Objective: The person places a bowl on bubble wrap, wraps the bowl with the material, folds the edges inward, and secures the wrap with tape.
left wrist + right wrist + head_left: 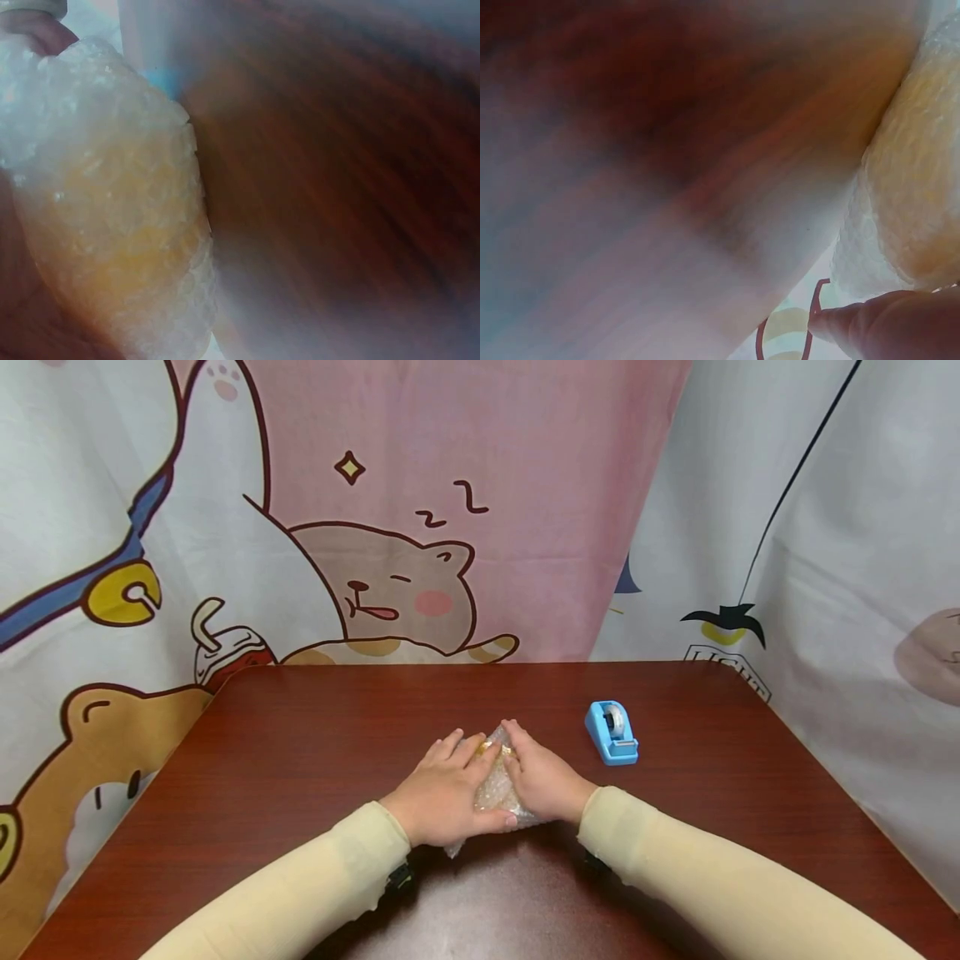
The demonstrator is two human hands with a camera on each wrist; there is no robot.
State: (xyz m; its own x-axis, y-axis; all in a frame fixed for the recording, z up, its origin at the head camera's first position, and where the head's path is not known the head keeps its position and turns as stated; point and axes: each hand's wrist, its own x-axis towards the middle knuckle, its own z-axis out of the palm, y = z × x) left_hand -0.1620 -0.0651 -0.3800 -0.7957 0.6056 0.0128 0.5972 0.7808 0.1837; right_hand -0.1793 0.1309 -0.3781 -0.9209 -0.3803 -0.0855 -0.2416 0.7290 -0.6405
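Observation:
Between the two hands, near the middle of the table, lies a bundle of clear bubble wrap (497, 789) with something yellowish showing through it. The left hand (447, 793) lies over its left side, fingers extended and spread, thumb stretched along the near edge. Against the right side presses the right hand (545, 775), its fingers straight and pointing away. In the left wrist view, the bubble wrap (127, 217) fills the left half beside the palm. The right wrist view shows the bundle's rounded side (911, 172) above a finger (900, 322). What is wrapped inside stays blurred.
A light blue tape dispenser (613, 735) with a roll of clear tape stands on the dark reddish-brown table (315, 727), to the right beyond the right hand. Cartoon-printed curtains (555, 510) hang behind and along both sides of the table.

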